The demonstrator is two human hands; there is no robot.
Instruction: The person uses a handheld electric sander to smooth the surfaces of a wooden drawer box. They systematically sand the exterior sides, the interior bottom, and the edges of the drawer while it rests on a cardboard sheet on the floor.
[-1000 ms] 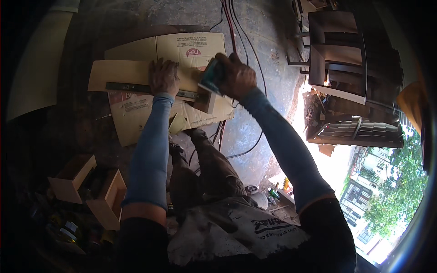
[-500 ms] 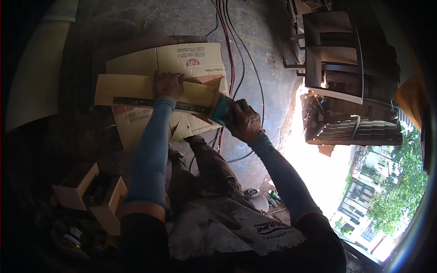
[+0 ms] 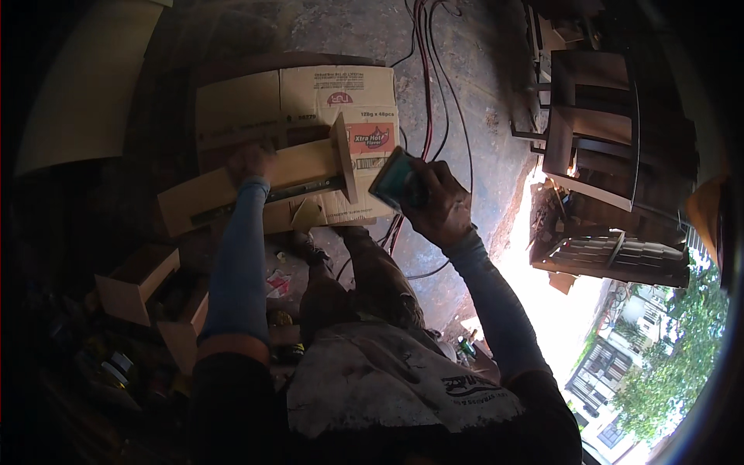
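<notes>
A pale wooden drawer [image 3: 310,160] with a dark metal slide rail [image 3: 302,190] along its side lies tilted over the flattened cardboard [image 3: 325,84]. Its upright end panel [image 3: 343,161] points to the right. My left hand [image 3: 252,161] is closed on the drawer's far edge, left of the middle; shadow blurs its fingers. To the right of the end panel, apart from the drawer, my right hand [image 3: 442,201] grips a teal, palm-size sanding block [image 3: 397,180], its flat face turned toward the drawer. The fingers wrap over its right side.
Two wooden drawer boxes [image 3: 128,298] sit on the floor at lower left. Red and black cables [image 3: 428,85] run along the floor beyond the cardboard. Dark shelving units [image 3: 593,124] stand at the right, beside a sunlit opening. My legs [image 3: 372,271] are just below the cardboard.
My right hand has drawn the sanding block away from the drawer's end, to the right. The drawer has turned, its end panel now facing right, and my left hand has shifted left along it.
</notes>
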